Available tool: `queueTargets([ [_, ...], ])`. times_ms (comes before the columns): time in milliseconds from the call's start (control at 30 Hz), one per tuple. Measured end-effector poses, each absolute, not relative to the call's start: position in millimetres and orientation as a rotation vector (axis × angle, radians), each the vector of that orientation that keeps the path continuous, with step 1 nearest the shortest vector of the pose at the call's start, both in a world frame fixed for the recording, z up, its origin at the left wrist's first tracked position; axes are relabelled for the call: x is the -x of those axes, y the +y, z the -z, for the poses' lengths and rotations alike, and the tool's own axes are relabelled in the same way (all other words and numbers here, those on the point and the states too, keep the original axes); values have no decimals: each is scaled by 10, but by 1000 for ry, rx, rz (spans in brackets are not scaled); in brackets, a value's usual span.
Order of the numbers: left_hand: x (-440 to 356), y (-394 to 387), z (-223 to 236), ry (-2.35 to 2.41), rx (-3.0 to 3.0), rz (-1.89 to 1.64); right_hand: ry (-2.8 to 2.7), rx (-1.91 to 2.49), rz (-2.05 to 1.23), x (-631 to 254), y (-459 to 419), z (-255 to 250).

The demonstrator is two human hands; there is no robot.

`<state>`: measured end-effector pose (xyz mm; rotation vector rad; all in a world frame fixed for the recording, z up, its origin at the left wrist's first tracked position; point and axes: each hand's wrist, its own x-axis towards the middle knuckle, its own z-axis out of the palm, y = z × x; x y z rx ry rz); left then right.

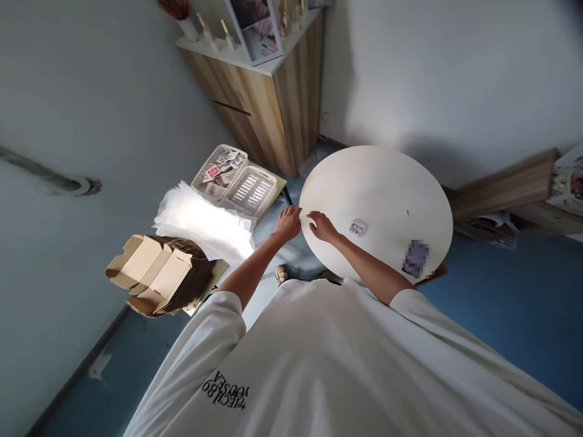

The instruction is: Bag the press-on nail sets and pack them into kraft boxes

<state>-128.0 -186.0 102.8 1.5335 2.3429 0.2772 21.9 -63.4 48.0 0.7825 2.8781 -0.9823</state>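
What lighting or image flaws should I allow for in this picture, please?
Head view: glare bleaches the white sheets; a soft shadow falls on the wall behind the round table; wide-angle distortion stretches the white T-shirt; a purple object is pixelated.

2 bare hands (304, 224) near the rim of 1 round white table (380, 194), 2 baskets (237, 179) to the left.

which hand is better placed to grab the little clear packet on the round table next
Right, I'd say. The right hand is over the round table, nearer the packet, with its fingers apart; the left hand is farther away, by the table's edge.
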Motion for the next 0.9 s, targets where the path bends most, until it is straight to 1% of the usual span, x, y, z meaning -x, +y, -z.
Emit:
queueTargets([
  [133, 1642, -2284, -1216, 2431, -1479, -341, 2915, -685, 1052, 238, -943, -557],
  [233, 2013, -2642, -1304, 2496, -1453, -394, 2926, -676, 1165, 592, -1234, -601],
  [333, 2467, -3028, -1309, 2556, -1430, -388, 2926, -675, 1306, 941, -1569, -650],
  [433, 2922, -3386, -1225, 2580, -1386, -344, 2947, -680, 1362, 1253, -1904, -717],
  [633, 3477, -3793, -979, 2470, -1398, -286, 3051, -793, 1301, 1713, -2404, -866],
  [900, 3580, -3881, -788, 2293, -1565, -268, 2994, -840, 1131, 1907, -2617, -847],
])
